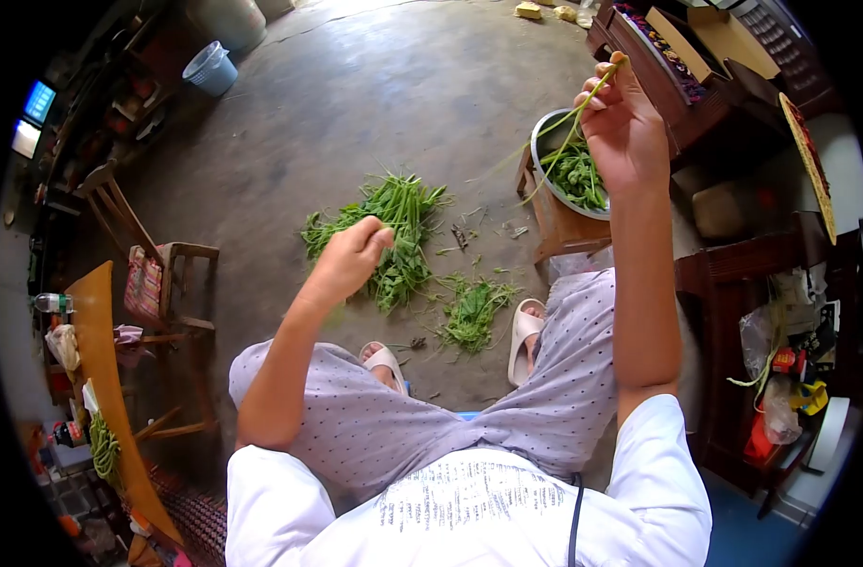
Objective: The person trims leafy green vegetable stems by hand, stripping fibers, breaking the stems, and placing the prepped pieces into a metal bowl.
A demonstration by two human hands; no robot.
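Note:
My right hand point(628, 142) is raised at the upper right, its fingertips pinching a long thin green stem point(575, 113) that trails down and left. Below and beside it, a metal basin point(536, 142) holds leafy greens point(575, 178) and rests on a small wooden stool point(556, 225). Over the floor in front of me, my left hand point(348, 257) is closed in a pinch; whatever its fingertips hold is too small to make out. Behind that hand lies a large heap of leafy green stems point(408, 210). A smaller pile of green scraps point(474, 314) sits between my feet.
A wooden chair point(167, 260) and an orange-brown tabletop edge point(105, 350) stand on the left. Farther back is a blue bin point(210, 70). Dark wooden furniture with an open cardboard box point(734, 42) is at upper right. Loose scraps dot the concrete floor point(356, 104).

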